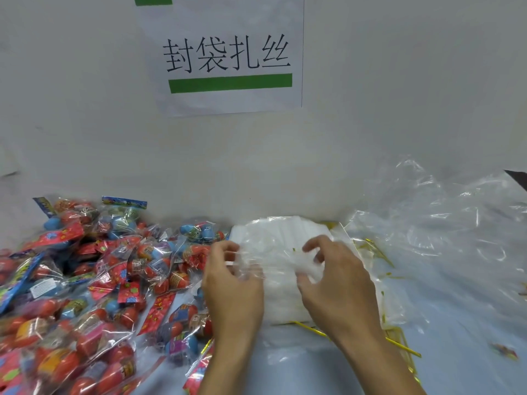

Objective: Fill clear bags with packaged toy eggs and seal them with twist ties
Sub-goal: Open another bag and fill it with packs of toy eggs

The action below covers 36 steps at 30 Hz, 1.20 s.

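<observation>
- Both hands are over the stack of clear bags (pixel 281 238), which sits on the bench near its back edge, about midway along, close to the wall.
- The left hand (pixel 231 283) has its fingers curled, pinching the top clear bag (pixel 273 260) at its left side; thin film shows bunched between the fingertips.
- The right hand (pixel 336 277) pinches the same bag at its right side, thumb and fingers bent round the film.
- The bag is stretched between the two hands, just above the stack; motion blur hides whether its mouth is open.
- A big heap of packaged toy eggs (pixel 85 280), mostly red with some blue, fills the left part of the bench and reaches right up to the left hand.
- Yellow twist ties (pixel 399 343) lie scattered along the right and front sides of the stack, some poking out from under it.
- Crumpled clear plastic sheeting (pixel 445 223) covers the right end of the bench.
- On the wall behind hangs a white paper sign (pixel 228 67) with black characters and a green bar.
</observation>
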Each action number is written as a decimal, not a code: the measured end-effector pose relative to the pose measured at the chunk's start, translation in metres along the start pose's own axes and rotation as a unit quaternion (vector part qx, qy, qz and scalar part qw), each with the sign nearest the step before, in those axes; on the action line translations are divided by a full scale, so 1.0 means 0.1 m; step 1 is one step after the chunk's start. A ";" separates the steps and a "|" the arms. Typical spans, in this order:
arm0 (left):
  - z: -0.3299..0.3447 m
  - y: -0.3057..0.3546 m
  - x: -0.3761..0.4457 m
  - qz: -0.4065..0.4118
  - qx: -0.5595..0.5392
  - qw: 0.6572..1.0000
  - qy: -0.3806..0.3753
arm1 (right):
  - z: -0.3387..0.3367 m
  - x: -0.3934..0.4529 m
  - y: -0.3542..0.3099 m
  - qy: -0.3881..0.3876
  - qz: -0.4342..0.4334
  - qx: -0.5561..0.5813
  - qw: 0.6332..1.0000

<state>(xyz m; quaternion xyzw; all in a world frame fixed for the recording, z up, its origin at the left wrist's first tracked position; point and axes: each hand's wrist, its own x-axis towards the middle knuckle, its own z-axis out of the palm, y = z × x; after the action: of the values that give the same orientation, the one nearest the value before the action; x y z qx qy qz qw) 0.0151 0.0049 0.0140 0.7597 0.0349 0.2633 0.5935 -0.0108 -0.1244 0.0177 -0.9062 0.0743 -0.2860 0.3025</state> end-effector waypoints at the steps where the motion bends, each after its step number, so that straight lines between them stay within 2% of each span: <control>1: 0.01 0.00 -0.02 0.012 0.004 0.999 -0.030 | 0.00 0.00 0.02 0.005 0.014 0.003 1.000; 7: 0.01 -0.04 0.00 0.058 0.022 0.993 -0.098 | -0.16 0.14 0.22 0.164 0.115 0.086 0.976; 12: -0.03 -0.03 -0.03 0.060 -0.026 0.981 -0.183 | -0.33 0.23 0.42 0.234 0.209 0.111 0.943; 14: -0.06 -0.03 -0.02 0.077 -0.025 0.979 -0.186 | -0.38 0.25 0.49 0.242 0.246 0.140 0.928; 16: -0.08 -0.03 0.00 0.099 0.045 0.984 -0.141 | -0.40 0.26 0.50 0.224 0.260 0.173 0.923; 18: -0.11 -0.03 0.02 0.107 0.184 0.972 -0.098 | -0.38 0.26 0.47 0.172 0.245 0.192 0.935; 20: -0.13 -0.02 0.01 0.084 0.292 0.945 -0.120 | -0.34 0.24 0.39 0.104 0.216 0.206 0.949; 23: -0.10 -0.07 -0.03 0.063 0.400 0.896 -0.179 | -0.30 0.20 0.32 0.007 0.171 0.173 0.970; 25: -0.10 -0.10 -0.03 0.073 0.436 0.880 -0.170 | -0.31 0.17 0.30 -0.041 0.137 0.128 0.981; 28: -0.13 -0.11 0.01 0.069 0.422 0.894 -0.134 | -0.34 0.12 0.24 -0.093 0.066 0.089 0.990; 30: -0.15 -0.12 0.03 0.064 0.395 0.910 -0.106 | -0.31 0.10 0.20 -0.088 0.012 0.092 0.992; 33: -0.15 -0.10 0.04 0.070 0.328 0.942 -0.034 | -0.22 0.13 0.24 0.012 -0.017 0.111 0.994; 36: -0.14 -0.06 0.05 0.090 0.242 0.965 0.041 | -0.19 0.18 0.34 0.105 0.052 0.093 0.989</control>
<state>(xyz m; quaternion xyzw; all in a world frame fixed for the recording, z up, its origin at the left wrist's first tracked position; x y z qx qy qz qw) 0.0152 0.0211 0.0121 0.8691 0.0532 0.3308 0.3638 -0.0054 -0.1671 0.0187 -0.8341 0.1257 -0.3693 0.3900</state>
